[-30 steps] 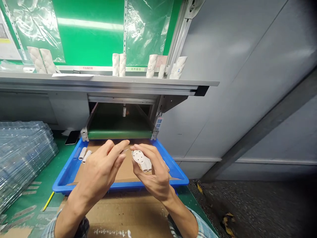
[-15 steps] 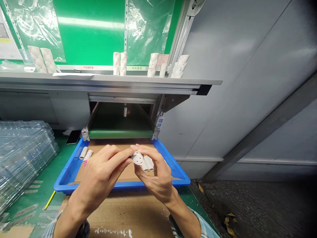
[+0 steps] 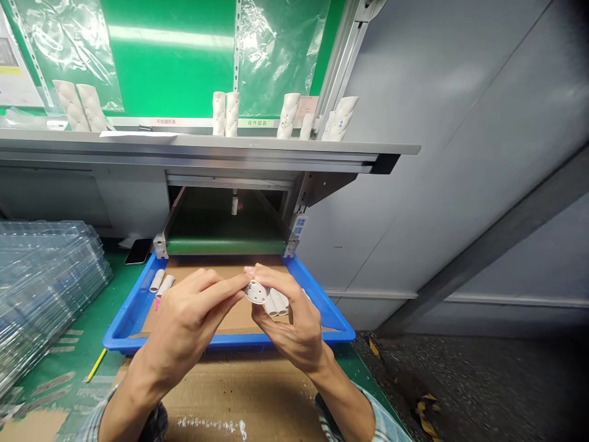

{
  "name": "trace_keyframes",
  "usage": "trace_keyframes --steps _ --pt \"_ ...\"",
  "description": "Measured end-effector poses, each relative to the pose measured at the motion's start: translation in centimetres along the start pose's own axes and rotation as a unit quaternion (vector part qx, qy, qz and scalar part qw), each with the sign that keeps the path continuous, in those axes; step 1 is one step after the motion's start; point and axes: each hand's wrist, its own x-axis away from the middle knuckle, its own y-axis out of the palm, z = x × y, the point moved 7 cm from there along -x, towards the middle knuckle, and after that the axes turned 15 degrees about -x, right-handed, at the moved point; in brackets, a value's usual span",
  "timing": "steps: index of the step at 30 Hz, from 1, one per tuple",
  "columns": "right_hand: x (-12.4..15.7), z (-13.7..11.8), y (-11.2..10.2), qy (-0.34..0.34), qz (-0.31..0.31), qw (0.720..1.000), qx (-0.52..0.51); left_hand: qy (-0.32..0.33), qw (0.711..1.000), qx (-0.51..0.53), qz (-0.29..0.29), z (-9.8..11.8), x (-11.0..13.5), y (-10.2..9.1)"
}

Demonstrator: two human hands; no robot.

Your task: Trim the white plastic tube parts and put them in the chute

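My right hand [image 3: 291, 328] has the white plastic piece [image 3: 256, 292] firmly curled in its fingers, its oval face turned up and to the left and its short tubes [image 3: 278, 302] pointing right. I'm holding it in the air above the middle of the blue tray [image 3: 133, 319]. My left hand [image 3: 186, 325] comes in from the left, fingers almost closed together, their tips right at that oval face. Whether they're pinching anything fine, I can't tell from here. Below my left hand, two loose white tubes [image 3: 161, 283] lie on the cardboard liner [image 3: 230, 319], with a tiny pink bit [image 3: 157, 304] beside them, too small to make out. Far ahead, a green conveyor belt [image 3: 225, 246] runs under the metal shelf [image 3: 207, 144], where white ribbed sleeves [image 3: 225, 113] stand upright. Off to the left are a phone [image 3: 138, 251] and a stack of clear plastic trays [image 3: 41, 288], and a yellow pencil [image 3: 96, 365] lies near the tray's left corner.
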Motion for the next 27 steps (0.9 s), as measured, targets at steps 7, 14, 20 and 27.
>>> trace_keyframes --steps 7,14,20,27 --pt "-0.1 0.0 -0.1 -0.001 0.009 1.0 0.003 0.001 1.0 -0.021 0.009 0.1 0.2 0.1" --pt "-0.1 0.0 -0.1 0.002 0.008 1.0 -0.002 -0.002 0.999 -0.033 0.015 0.1 0.4 0.3" --pt "0.1 0.4 -0.2 0.016 0.007 0.999 -0.041 -0.002 1.0 -0.006 0.026 -0.1 0.0 0.1" --pt "1.1 1.2 0.2 0.065 -0.004 0.991 -0.117 -0.096 0.976 0.186 -0.057 -0.9 -0.4 1.6"
